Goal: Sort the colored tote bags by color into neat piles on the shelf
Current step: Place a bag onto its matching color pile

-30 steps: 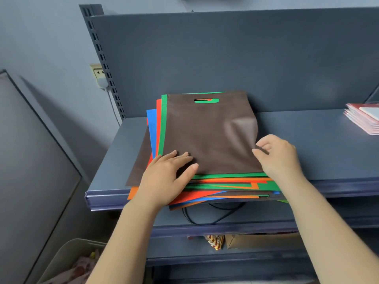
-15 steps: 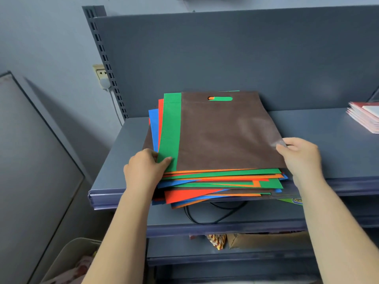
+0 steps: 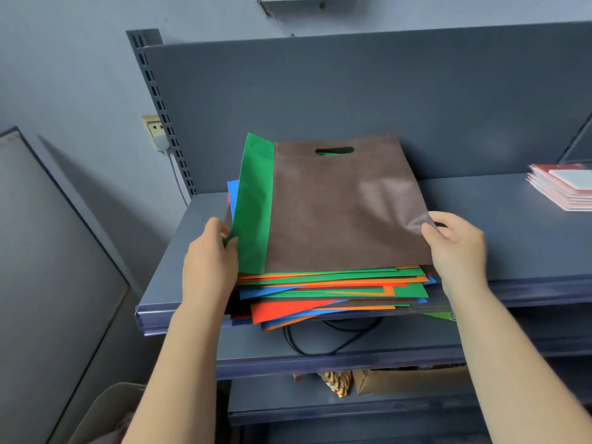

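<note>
A brown bag (image 3: 346, 206) tops the mixed stack of bags (image 3: 333, 293) on the shelf (image 3: 512, 225), between the hands. The right hand (image 3: 456, 245) pinches its near corner; the left hand (image 3: 209, 257) grips the green bag (image 3: 254, 203) beneath, its edge lifted. Red booklets (image 3: 563, 187) lie well beyond the right hand.

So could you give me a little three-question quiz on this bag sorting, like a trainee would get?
1. True or false: the brown bag lies on top of the pile.
2. What colour is the bag gripped by the left hand?
3. Where does the stack of red booklets lie: A) on the shelf, far right; B) under the pile; C) on the floor?

Key: 1 true. 2 green; it is the green bag. 3 A. The right hand holds the brown bag's corner.
</note>
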`<move>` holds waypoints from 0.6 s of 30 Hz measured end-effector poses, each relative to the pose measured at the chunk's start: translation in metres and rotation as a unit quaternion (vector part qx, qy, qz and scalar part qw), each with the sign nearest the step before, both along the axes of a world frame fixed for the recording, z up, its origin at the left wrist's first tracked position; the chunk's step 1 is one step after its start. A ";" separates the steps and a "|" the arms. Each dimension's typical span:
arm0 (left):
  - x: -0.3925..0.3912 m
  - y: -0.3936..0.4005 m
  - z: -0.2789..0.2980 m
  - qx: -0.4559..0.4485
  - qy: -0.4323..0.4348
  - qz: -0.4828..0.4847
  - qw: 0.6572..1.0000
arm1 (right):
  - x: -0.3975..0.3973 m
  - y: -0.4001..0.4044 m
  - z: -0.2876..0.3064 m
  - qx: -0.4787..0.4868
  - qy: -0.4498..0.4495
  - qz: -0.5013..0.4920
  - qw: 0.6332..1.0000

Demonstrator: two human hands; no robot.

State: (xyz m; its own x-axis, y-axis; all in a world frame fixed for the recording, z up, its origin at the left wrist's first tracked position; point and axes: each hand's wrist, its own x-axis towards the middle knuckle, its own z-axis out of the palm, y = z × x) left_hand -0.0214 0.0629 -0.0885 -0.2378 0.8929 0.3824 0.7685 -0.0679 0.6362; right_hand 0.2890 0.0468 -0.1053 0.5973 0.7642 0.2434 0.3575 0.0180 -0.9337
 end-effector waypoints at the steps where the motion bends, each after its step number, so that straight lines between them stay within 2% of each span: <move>1: -0.002 -0.002 0.001 0.029 -0.024 -0.007 0.999 | 0.000 -0.003 0.001 0.009 0.025 0.005 1.000; 4: -0.008 -0.011 0.002 0.100 -0.098 0.016 0.990 | -0.004 -0.011 0.004 0.024 0.097 0.012 0.995; 8: -0.018 -0.025 0.001 0.119 -0.239 0.072 0.961 | -0.013 -0.025 0.011 0.040 0.228 0.025 0.972; 12: -0.026 -0.054 0.001 0.151 -0.307 0.072 0.937 | -0.020 -0.050 0.013 0.062 0.339 0.055 0.937; 18: -0.025 -0.118 -0.002 0.177 -0.412 0.085 0.890 | -0.016 -0.098 0.016 0.091 0.436 0.107 0.889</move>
